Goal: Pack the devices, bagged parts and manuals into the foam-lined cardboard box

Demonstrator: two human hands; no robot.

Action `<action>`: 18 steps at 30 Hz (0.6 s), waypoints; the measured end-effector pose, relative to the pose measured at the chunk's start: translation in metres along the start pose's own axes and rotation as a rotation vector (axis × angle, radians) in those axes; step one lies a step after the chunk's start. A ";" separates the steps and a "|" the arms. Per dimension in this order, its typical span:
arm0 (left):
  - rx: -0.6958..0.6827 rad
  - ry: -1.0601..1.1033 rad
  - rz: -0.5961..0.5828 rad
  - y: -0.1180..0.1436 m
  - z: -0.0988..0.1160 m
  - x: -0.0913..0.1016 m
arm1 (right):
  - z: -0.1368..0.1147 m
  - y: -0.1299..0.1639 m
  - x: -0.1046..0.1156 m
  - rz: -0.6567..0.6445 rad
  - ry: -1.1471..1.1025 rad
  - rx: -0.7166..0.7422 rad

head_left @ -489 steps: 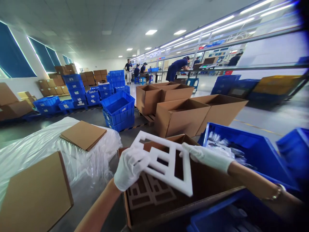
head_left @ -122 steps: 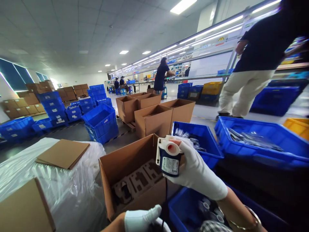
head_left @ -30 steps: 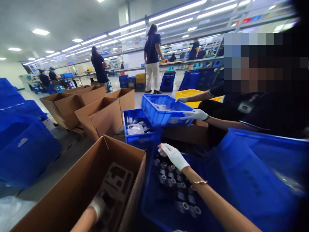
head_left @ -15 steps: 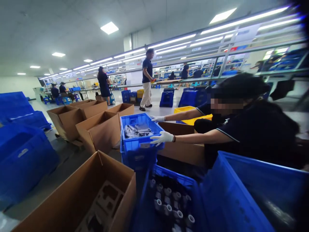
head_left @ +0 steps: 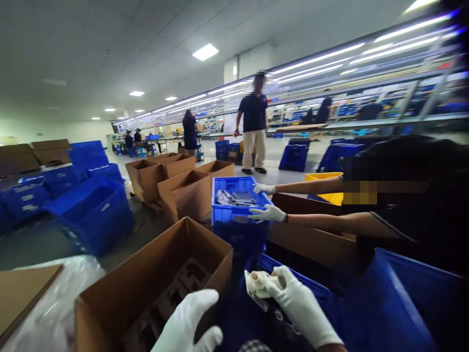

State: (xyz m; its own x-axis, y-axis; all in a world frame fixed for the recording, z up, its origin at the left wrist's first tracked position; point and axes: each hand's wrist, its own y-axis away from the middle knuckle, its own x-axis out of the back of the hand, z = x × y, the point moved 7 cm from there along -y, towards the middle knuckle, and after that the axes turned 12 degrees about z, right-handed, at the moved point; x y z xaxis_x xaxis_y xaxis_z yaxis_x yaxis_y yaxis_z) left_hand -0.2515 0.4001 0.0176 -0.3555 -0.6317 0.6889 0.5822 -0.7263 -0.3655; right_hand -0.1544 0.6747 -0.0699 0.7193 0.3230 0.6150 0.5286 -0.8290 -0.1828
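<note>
My right hand (head_left: 302,305), in a white glove, grips a white molded part (head_left: 259,283) with a round opening and a flat flange, above a blue crate (head_left: 324,288). Dark contents with pale rings show in that crate, mostly covered by my hand. My left hand (head_left: 188,320), also gloved, hovers at the near side of an open cardboard box (head_left: 128,274); its thumb and fingers are apart with nothing between them. Inside the box lies a pale insert (head_left: 190,274) with cut-outs.
At right, a co-worker's gloved hands (head_left: 271,213) touch a blue bin (head_left: 240,215) of wrapped metallic parts. More cardboard boxes (head_left: 186,198) stand beyond. Blue crates (head_left: 93,210) and clear plastic wrap (head_left: 69,288) lie left; a large blue bin (head_left: 414,293) is near right.
Both my hands have come into view, the right one with the white part in its grip. My view has swung left. A walking person in the background has turned.
</note>
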 end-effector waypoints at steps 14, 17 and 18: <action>0.461 0.422 -0.102 -0.026 -0.048 -0.095 | -0.043 -0.002 -0.008 0.029 -0.071 0.096; 0.520 0.408 -0.113 -0.040 -0.059 -0.134 | -0.043 -0.008 0.007 0.081 -0.169 0.051; 0.542 0.366 -0.110 -0.042 -0.066 -0.147 | -0.042 -0.011 0.012 0.098 -0.193 0.041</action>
State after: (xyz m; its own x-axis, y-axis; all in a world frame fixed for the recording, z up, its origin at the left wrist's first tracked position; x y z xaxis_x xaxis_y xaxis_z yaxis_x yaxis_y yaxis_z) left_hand -0.2717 0.5060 -0.1094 -0.6032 -0.6826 0.4125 0.7802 -0.6124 0.1275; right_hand -0.1705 0.6684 -0.0284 0.8393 0.3265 0.4348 0.4668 -0.8426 -0.2684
